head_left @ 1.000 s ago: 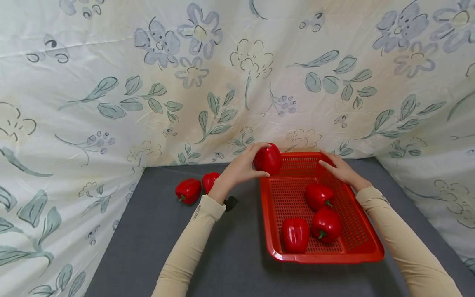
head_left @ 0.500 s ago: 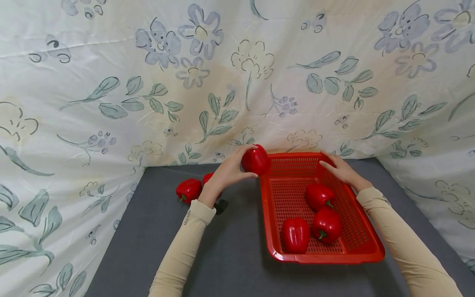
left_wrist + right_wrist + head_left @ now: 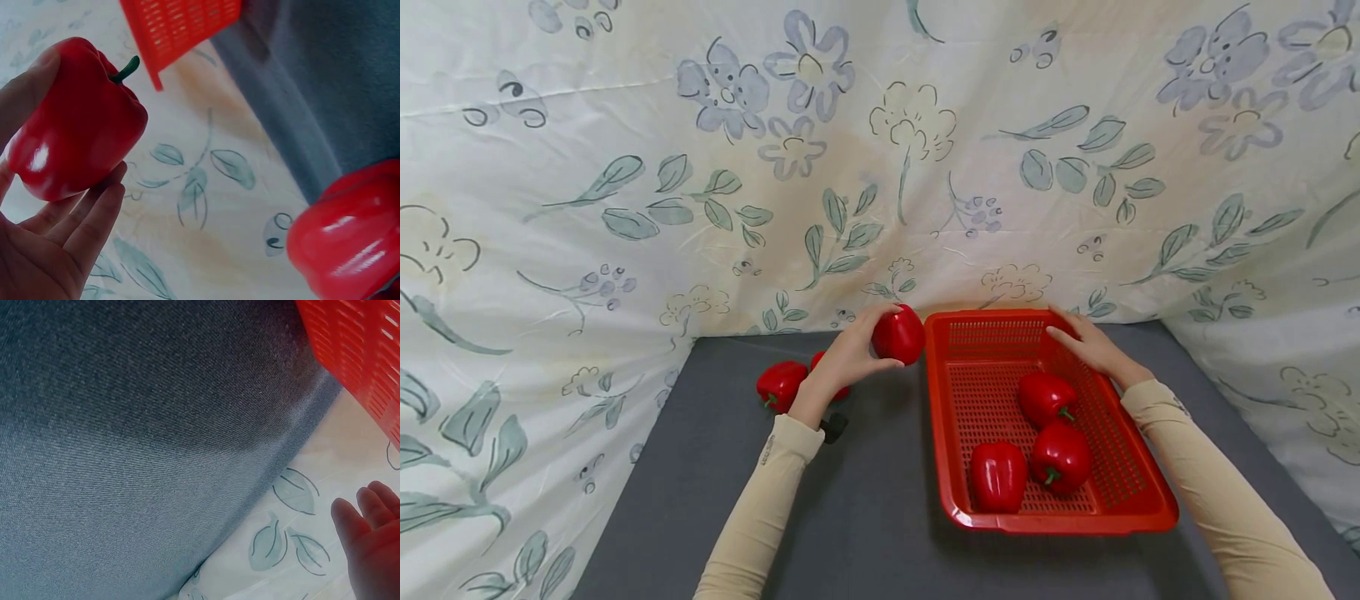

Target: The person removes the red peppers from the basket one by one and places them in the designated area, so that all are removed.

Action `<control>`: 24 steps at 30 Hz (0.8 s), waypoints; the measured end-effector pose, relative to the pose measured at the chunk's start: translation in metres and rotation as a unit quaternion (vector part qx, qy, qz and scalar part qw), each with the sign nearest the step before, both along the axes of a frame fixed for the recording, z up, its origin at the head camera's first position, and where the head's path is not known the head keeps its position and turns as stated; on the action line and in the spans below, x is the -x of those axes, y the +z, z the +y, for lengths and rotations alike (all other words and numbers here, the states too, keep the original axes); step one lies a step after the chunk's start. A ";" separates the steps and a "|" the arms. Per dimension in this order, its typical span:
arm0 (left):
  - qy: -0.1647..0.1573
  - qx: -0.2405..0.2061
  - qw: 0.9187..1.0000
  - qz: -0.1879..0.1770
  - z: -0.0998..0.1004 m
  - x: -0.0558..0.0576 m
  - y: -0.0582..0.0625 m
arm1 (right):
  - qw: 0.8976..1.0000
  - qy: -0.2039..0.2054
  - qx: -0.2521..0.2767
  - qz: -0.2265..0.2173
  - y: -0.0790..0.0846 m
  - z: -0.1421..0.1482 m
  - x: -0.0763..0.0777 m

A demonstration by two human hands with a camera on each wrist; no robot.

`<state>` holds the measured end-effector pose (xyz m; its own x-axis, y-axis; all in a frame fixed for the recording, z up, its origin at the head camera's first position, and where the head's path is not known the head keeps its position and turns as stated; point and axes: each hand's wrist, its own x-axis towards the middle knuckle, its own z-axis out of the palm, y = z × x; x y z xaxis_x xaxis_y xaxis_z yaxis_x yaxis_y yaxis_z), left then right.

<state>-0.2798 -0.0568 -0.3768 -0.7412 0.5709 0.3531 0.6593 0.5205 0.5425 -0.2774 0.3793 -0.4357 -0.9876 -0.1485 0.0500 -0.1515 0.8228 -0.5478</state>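
My left hand (image 3: 842, 358) grips a red bell pepper (image 3: 898, 336) beside the far left corner of the red basket (image 3: 934, 425). In the left wrist view, thumb and fingers lie on opposite sides of this bell pepper (image 3: 87, 125), its green stem pointing away from the palm. My right hand (image 3: 1096, 346) is at the basket's far right rim, its fingers (image 3: 365, 519) extended outside the wall. Inside the basket lie three red bell peppers, one at the front left (image 3: 998, 477), another in the middle (image 3: 1060, 457) and a third behind it (image 3: 1047, 398).
Left of the basket, a red bell pepper (image 3: 781, 385) lies on the grey table (image 3: 865, 508). Another bell pepper (image 3: 817, 359) next to it is partly hidden by my left wrist. A floral cloth (image 3: 880, 167) hangs behind the table and along its sides.
My left hand has moved left with the bell pepper, from over the basket's far left corner to outside its rim. My right hand and the basket have stayed put.
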 end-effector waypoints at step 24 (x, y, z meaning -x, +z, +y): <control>0.056 0.108 0.992 -0.045 -0.024 0.002 -0.033 | 1.000 -0.002 0.001 -0.009 -0.002 0.002 0.002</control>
